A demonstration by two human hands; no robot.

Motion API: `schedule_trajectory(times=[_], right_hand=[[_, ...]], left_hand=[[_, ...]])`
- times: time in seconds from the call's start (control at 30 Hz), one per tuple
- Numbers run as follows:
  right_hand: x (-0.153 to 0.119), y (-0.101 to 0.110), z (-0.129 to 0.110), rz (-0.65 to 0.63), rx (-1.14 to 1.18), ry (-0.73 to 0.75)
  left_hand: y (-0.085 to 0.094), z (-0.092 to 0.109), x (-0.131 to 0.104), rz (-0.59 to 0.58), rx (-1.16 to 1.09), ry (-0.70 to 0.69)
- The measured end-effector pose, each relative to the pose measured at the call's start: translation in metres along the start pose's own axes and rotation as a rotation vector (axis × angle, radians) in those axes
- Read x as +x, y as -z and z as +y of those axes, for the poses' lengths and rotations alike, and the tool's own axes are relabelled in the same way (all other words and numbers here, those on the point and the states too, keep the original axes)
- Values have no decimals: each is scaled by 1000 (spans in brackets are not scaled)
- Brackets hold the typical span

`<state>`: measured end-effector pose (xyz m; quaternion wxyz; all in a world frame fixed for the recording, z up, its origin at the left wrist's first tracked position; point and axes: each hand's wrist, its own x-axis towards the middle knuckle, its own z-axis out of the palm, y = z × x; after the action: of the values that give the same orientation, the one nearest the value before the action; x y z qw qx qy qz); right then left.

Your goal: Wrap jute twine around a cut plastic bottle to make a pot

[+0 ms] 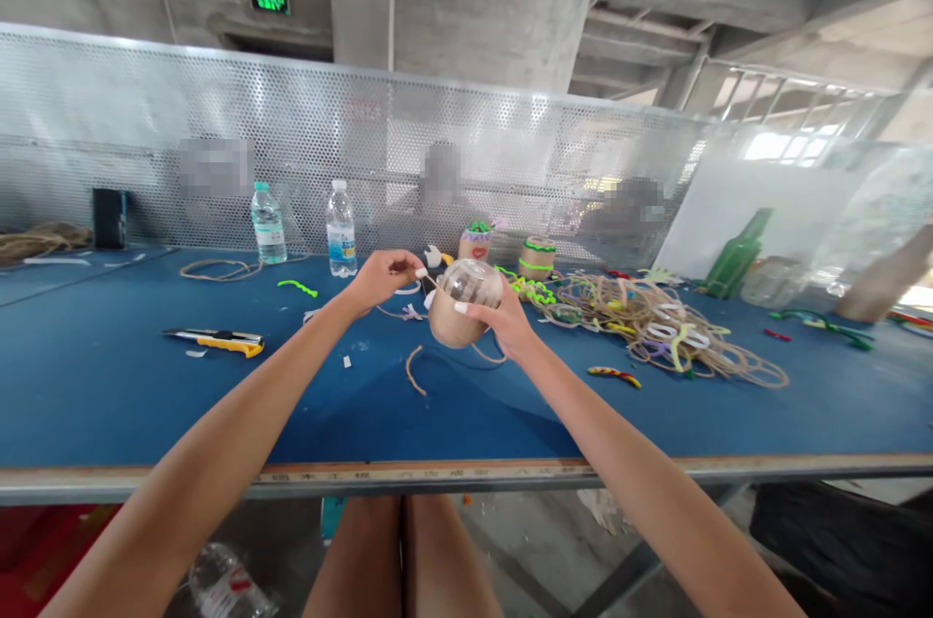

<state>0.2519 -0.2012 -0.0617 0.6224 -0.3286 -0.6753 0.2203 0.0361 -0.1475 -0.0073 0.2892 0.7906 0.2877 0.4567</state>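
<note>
Standing far left of the jar [453,319], at the back of the tabletop [109,404], is a dark upright object [109,218]. Coming nearer the jar, I make out a yellow box cutter [229,342], then a bottle with a teal cap [269,227] and a bottle with a white cap [340,234], both upright and behind the cutter. Just left of the jar, the left hand [383,280] has its grip pinching a thin twine strand [431,280] that leads to the jar.

I see the jar itself raised over the tabletop, its clear end up and its lower part covered in brown. A short twine piece [414,371] lies on the near side of it. The right hand [508,315] closes its grip around the jar's right side, thumb across the front; I can't make out every finger. Behind the jar stand a heart-marked pot [477,247] and, further right, a green-banded pot [537,258]. Right of the jar sprawls a tangled twine heap [641,322], and well beyond it leans a green bottle [738,254].
</note>
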Motion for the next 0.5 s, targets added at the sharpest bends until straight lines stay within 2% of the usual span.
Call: schedule_trajectory(times=[0.23,0.4,0.5], right_hand=[[-1,-7,-5,-3,-29,30],[-5,-13,-8,53,-127,136],[-10,-19,-14,80,-196,209]], left_hand=[[-13,-3,0,-35,86,-19],[-17,-5,-3,68,154,24],[-17,-10,-4,161,158,125]])
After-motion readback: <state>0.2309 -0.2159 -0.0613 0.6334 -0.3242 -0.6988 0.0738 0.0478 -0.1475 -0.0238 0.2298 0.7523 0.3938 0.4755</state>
